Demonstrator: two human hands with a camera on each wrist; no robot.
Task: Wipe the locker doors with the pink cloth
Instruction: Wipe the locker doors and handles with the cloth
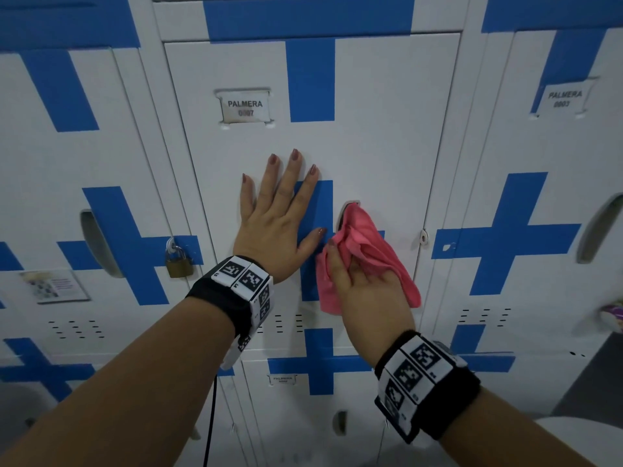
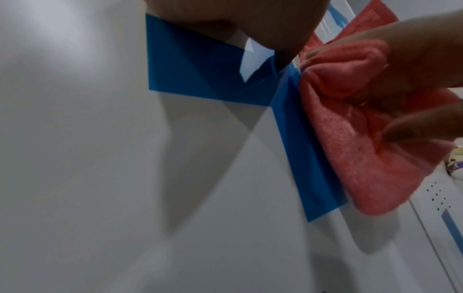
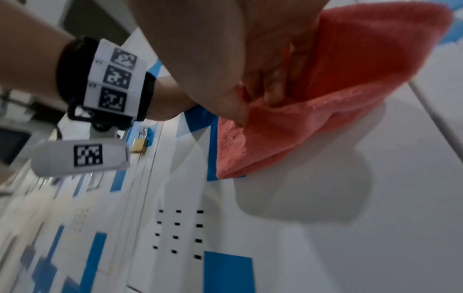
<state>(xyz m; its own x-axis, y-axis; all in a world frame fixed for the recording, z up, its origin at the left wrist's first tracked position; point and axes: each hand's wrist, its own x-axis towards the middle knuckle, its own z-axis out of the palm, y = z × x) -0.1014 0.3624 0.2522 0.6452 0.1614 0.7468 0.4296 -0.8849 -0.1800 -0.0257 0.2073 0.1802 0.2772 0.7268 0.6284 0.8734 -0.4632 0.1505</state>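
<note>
The pink cloth is bunched in the right hand, whose grip is closed around the cloth with fingers and thumb curled into its folds, and it sits against the middle locker door right at the recessed handle, low on the blue cross painted there. Bunching it that way probably gives a thick pad to push into the handle hollow. Just to its left the left hand lies flat on the same door, fingers straight and spread, holding nothing; I judge it is there to brace the door so it does not rattle or swing under the wiping. There is one cloth and two hands at work. Around them I count three upper doors across, with more doors below. Two name labels show, one on the middle door and one far right. A single brass padlock hangs on the left door.
</note>
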